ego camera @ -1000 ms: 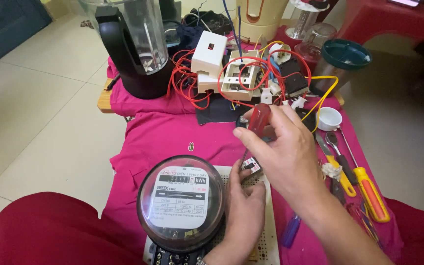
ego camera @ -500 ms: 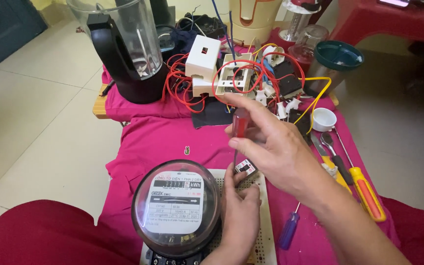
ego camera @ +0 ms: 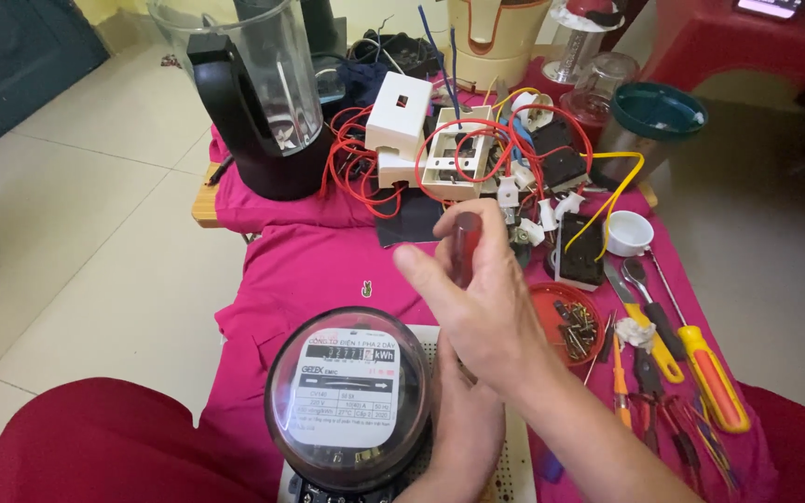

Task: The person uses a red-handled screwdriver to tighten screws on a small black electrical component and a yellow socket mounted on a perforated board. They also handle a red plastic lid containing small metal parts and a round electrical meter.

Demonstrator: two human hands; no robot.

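Note:
A round electric meter (ego camera: pixel 347 401) with a dark glass dome and a white dial plate sits low in the middle, on a white perforated board (ego camera: pixel 517 458). My left hand (ego camera: pixel 463 430) grips the meter's right side, partly hidden under my right forearm. Just above it, my right hand (ego camera: pixel 482 303) is closed around an upright screwdriver with a dark red handle (ego camera: pixel 465 244). The screwdriver's tip is hidden behind my hand, near the meter's right edge.
A pink cloth (ego camera: pixel 309 270) covers the low table. At the back stand a blender jug (ego camera: pixel 253 102) and white switch boxes tangled in red wires (ego camera: pixel 449 154). To the right lie a red dish of screws (ego camera: pixel 566 321), a white cup (ego camera: pixel 628 233) and several screwdrivers (ego camera: pixel 710 373).
My right hand has shifted slightly left with the red-handled screwdriver, which now stands more upright. My left hand has stayed on the meter.

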